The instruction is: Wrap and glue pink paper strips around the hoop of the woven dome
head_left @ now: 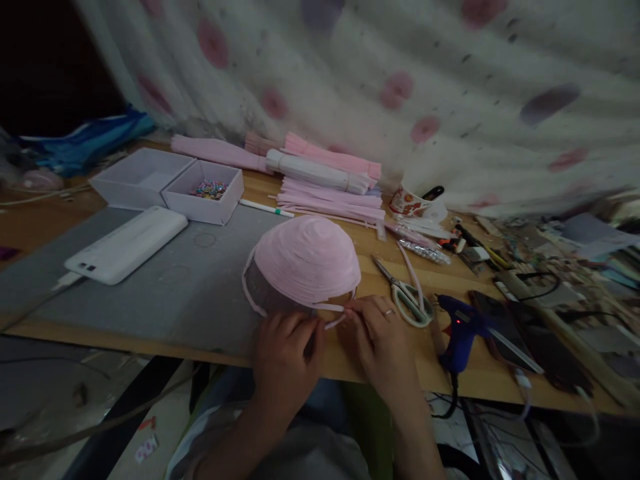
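A pale pink dome of coiled, layered strip stands at the near middle of the table, partly over a grey mat. A loose narrow pink strip runs from its lower edge towards my hands, and another length loops out at its left. My right hand, with a ring on one finger, is closed, thumb and fingertips pinching the strip near its end. My left hand is curled at the dome's front edge, its fingertips closed on the strip; the exact contact is partly hidden.
Scissors and a blue glue gun with a red light lie to the right, beside dark phones. On the left are a white power bank and a box of beads. Bundles of strips lie behind.
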The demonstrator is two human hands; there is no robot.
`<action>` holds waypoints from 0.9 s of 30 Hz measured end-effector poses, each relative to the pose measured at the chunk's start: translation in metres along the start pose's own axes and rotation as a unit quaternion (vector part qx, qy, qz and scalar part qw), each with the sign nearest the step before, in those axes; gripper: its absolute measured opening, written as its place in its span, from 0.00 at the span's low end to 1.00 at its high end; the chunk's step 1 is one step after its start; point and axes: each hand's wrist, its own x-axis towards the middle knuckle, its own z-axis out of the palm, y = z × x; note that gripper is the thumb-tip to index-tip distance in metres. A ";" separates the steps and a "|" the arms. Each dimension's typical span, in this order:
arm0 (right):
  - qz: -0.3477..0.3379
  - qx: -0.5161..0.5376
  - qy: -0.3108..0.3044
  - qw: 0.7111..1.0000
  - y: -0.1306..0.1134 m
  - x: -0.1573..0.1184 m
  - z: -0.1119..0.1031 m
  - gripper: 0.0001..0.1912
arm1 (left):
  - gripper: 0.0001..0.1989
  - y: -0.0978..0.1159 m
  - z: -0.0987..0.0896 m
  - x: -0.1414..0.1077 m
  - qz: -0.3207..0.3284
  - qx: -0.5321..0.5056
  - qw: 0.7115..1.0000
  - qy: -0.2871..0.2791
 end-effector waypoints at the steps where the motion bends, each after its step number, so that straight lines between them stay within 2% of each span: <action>1: -0.003 -0.004 0.001 1.000 0.001 0.001 -0.001 0.08 | 0.06 0.000 0.000 0.000 0.000 0.000 1.000 0.000; 7: -0.010 0.005 0.008 1.000 0.007 0.007 -0.005 0.08 | 0.06 -0.001 0.000 0.000 0.010 -0.019 1.000 -0.010; 11: 0.007 0.029 0.016 0.999 0.014 0.009 -0.009 0.06 | 0.06 0.001 -0.007 0.003 0.023 -0.054 0.998 -0.001; 18: 0.064 0.145 0.084 0.984 0.018 0.016 -0.009 0.06 | 0.08 -0.009 -0.021 0.004 0.044 -0.090 0.995 -0.009; 22: 0.140 0.253 0.088 0.953 0.010 0.017 -0.009 0.05 | 0.09 -0.015 -0.028 0.003 0.052 -0.111 0.992 -0.011; 27: 0.241 0.401 0.114 0.876 -0.002 0.019 -0.011 0.07 | 0.09 -0.020 -0.041 0.003 0.085 -0.109 0.990 -0.010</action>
